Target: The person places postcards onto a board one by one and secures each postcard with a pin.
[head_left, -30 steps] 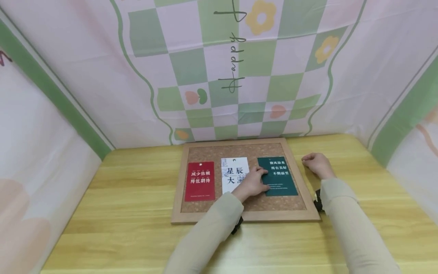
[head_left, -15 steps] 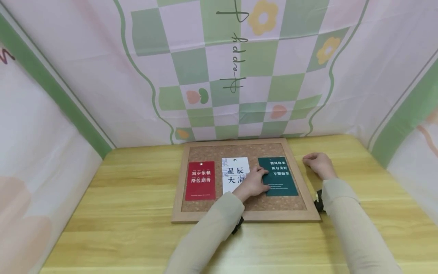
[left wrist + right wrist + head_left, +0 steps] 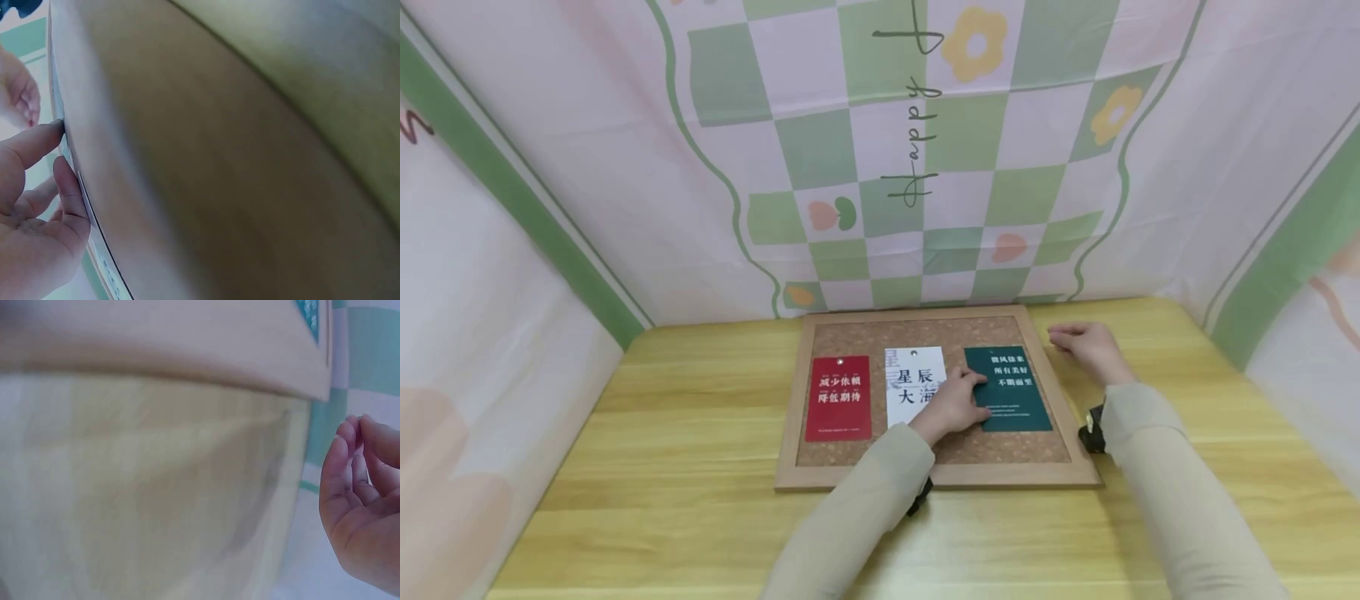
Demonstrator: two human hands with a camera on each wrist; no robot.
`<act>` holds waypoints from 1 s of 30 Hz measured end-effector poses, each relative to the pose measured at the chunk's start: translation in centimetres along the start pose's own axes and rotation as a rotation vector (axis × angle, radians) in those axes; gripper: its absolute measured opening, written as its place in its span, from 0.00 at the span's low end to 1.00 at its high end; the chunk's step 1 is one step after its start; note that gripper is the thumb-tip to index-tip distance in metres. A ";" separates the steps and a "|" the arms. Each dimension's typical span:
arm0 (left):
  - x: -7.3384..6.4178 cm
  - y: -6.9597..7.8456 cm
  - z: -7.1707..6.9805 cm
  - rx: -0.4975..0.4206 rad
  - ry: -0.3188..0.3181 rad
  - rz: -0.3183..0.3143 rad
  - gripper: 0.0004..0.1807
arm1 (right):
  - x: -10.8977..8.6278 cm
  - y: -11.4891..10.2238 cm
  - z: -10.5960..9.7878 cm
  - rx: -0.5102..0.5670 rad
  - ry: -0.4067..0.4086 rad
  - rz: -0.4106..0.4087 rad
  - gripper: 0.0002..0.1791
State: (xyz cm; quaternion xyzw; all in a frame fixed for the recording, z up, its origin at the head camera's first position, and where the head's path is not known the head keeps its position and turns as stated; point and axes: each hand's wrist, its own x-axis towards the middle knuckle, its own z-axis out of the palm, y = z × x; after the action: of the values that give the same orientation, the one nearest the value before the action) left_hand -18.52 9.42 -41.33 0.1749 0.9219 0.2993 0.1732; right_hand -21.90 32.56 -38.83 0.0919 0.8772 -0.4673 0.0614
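In the head view my left hand (image 3: 953,402) lies across the corkboard (image 3: 1007,454), thumb and fingertips spread on the left side of a dark green card (image 3: 1015,400) with white writing. Seen from the left wrist, the fingers (image 3: 40,140) touch down along the board's surface. My right hand (image 3: 1090,346) is raised beside the board's upper right edge, its thumb and fingertips (image 3: 350,428) brought together in a pinch. Something tiny and pin-like is between them, mostly hidden. The green card has a small hole (image 3: 991,351) near its top.
A red card (image 3: 838,408) and a white card (image 3: 898,400) stand to the left on the board, each with a shiny round spot at the top. The board's wooden frame (image 3: 925,477) lies on a wood-grain table (image 3: 685,433). Behind hangs a checkered cloth (image 3: 962,200).
My right hand has risen slightly and moved left, closer to the board's upper right corner. My left hand and the cards have stayed in place.
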 end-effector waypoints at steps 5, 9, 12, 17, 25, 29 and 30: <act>0.1 -0.2 0.1 -0.025 0.006 -0.008 0.30 | -0.2 -1.6 0.7 0.027 -0.063 -0.019 0.27; 0.2 -0.2 0.2 -0.042 0.008 -0.013 0.30 | -0.1 -2.6 1.5 0.059 -0.123 -0.014 0.28; 0.2 -0.2 0.2 -0.056 0.007 -0.015 0.30 | 0.0 -3.0 2.2 0.103 -0.169 0.003 0.27; 0.3 -0.2 0.1 -0.060 -0.001 -0.014 0.30 | 0.3 -3.3 3.1 0.141 -0.219 0.012 0.26; 0.3 -0.3 0.0 -0.058 -0.010 -0.009 0.31 | 0.7 -3.6 4.6 0.162 -0.226 0.063 0.25; 0.4 -0.3 0.0 -0.054 -0.016 -0.008 0.31 | 1.0 -3.7 5.1 0.160 -0.198 0.084 0.25; 0.5 -0.3 0.0 -0.053 -0.016 -0.008 0.31 | 1.1 -3.8 5.2 0.160 -0.191 0.090 0.24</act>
State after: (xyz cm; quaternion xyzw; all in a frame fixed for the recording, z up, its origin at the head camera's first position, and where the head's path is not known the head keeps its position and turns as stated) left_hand -18.97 9.40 -41.62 0.1690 0.9129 0.3214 0.1865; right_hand -23.69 26.27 -38.91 0.0907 0.8222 -0.5393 0.1582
